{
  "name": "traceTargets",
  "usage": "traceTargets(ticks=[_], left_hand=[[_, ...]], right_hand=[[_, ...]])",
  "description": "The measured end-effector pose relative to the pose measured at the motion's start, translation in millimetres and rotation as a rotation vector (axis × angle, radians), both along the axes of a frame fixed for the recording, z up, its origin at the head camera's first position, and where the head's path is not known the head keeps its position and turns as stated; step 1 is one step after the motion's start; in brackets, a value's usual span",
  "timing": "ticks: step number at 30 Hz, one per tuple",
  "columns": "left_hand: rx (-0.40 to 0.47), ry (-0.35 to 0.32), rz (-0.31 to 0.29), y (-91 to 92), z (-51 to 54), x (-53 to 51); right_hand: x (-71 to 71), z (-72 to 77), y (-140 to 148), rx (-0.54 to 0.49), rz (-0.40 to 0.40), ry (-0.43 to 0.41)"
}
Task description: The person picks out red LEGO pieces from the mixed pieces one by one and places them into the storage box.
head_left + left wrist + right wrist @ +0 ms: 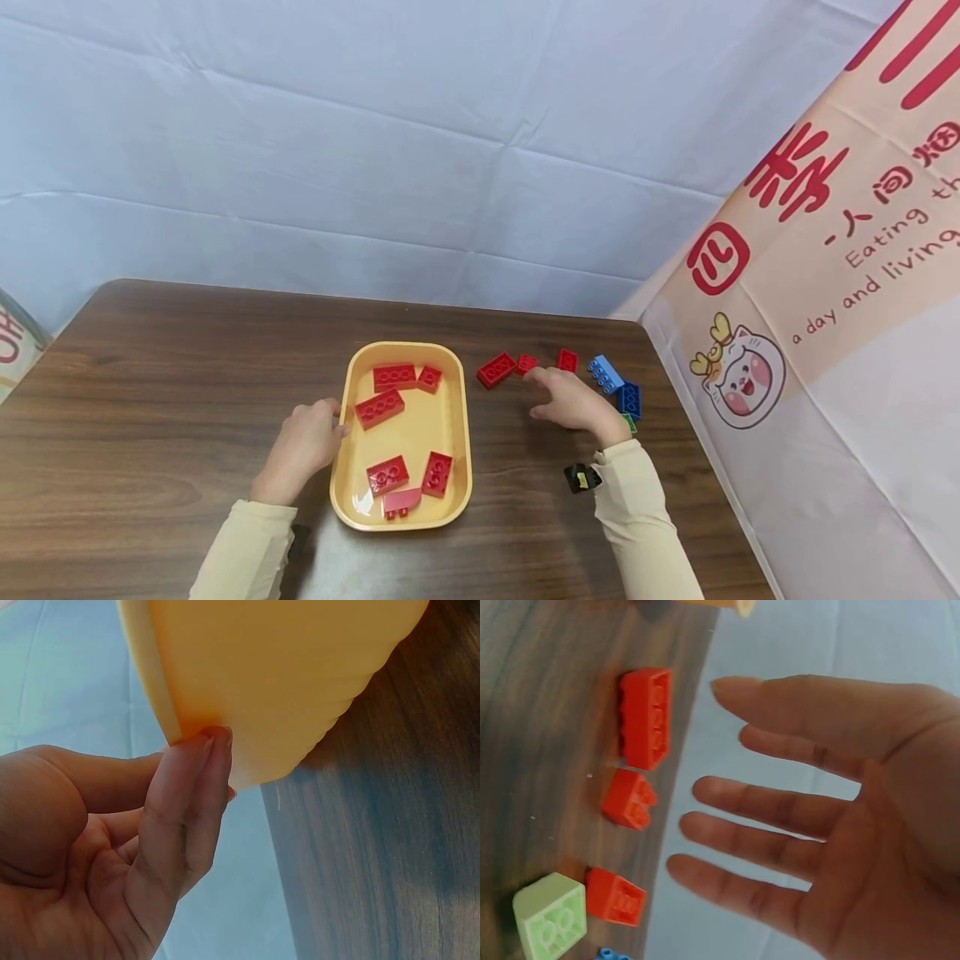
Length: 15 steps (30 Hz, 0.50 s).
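Observation:
The yellow tray (463,417) stands on the table with several red bricks lying in it, one of them a long brick (380,409). At its left rim, my left hand (303,442) pinches the edge between thumb and fingers; the left wrist view shows that hand (150,825) on the tray wall (262,675). My right hand (573,404) hovers right of the tray, fingers apart and holding nothing. Near its fingertips are a long red brick (497,370), a small red brick (527,363) and another red brick (567,360). The right wrist view shows a light green brick (551,919).
Right of my right hand lie a light blue brick (605,374), a dark blue brick (630,400) and a green piece (629,423), partly hidden by the wrist. A black piece with yellow (581,477) is beside the right sleeve. White cloth (337,150) hangs behind the table.

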State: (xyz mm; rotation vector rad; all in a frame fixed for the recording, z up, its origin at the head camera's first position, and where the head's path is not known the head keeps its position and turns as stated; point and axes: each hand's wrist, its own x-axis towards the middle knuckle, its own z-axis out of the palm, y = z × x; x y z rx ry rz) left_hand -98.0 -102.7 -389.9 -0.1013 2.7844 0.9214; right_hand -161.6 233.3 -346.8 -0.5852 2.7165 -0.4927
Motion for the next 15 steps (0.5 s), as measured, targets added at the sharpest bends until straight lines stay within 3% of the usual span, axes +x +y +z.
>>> traceTargets(ticks=[15], left_hand=[[-0.014,0.005,-0.003,0.0,1.5,-0.4]], right_hand=[[-33.0,-34.3,-20,-0.005,0.003,0.016]])
